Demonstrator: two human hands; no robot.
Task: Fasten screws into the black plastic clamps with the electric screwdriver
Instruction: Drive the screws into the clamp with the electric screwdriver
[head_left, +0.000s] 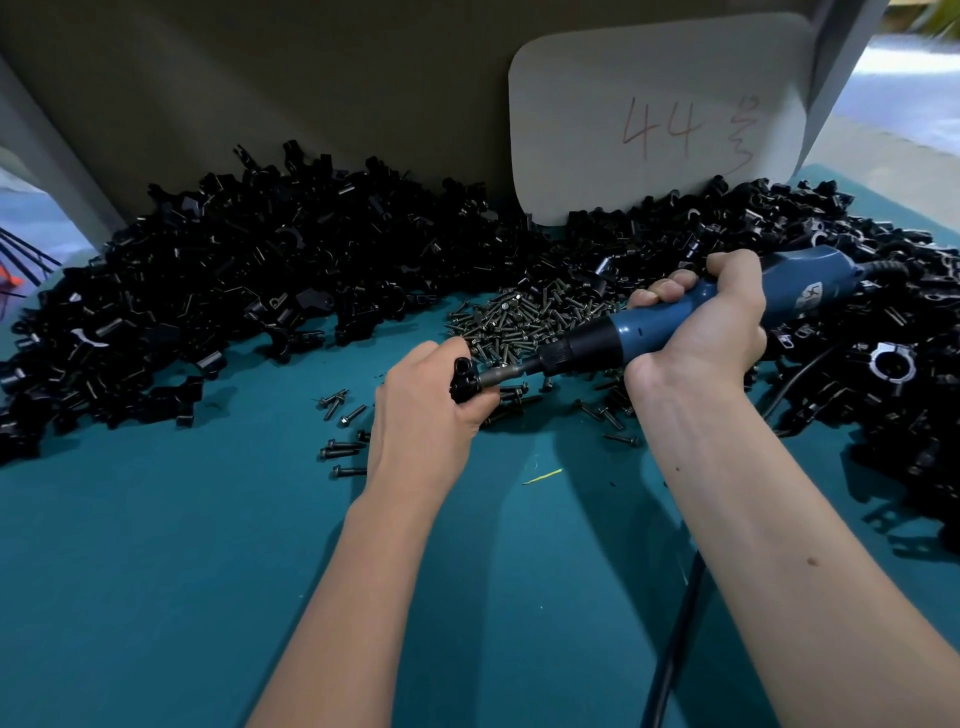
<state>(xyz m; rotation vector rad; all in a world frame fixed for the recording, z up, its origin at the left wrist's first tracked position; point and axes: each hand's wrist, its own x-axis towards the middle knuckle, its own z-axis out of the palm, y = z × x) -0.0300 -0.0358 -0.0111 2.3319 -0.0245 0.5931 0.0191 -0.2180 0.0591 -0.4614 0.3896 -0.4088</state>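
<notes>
The left hand (426, 410) grips one black clamp (464, 382), fingers and thumb curled round it, just above the teal table (156, 545). The right hand (701, 332) is wrapped round the blue driver (691, 312), whose bit (498, 375) lies nearly level and meets the clamp's right face. A screw is presumably on the tip, but it is too small to make out.

To do this step well, the person likely needs the bit square to the clamp's hole; any tilt risks cross-threading or the tip slipping out. The left hand should hold the clamp firm against the twist, with fingertips kept clear of the bit. Steady, light push along the tool's axis seems enough.

The screws (524, 322) lie in a heap just beyond the hands, with strays scattered near the left wrist. The clamp pile (234, 291) runs along the far side and round to the right. The cord (675, 639) trails near, under the right forearm, and could snag.
</notes>
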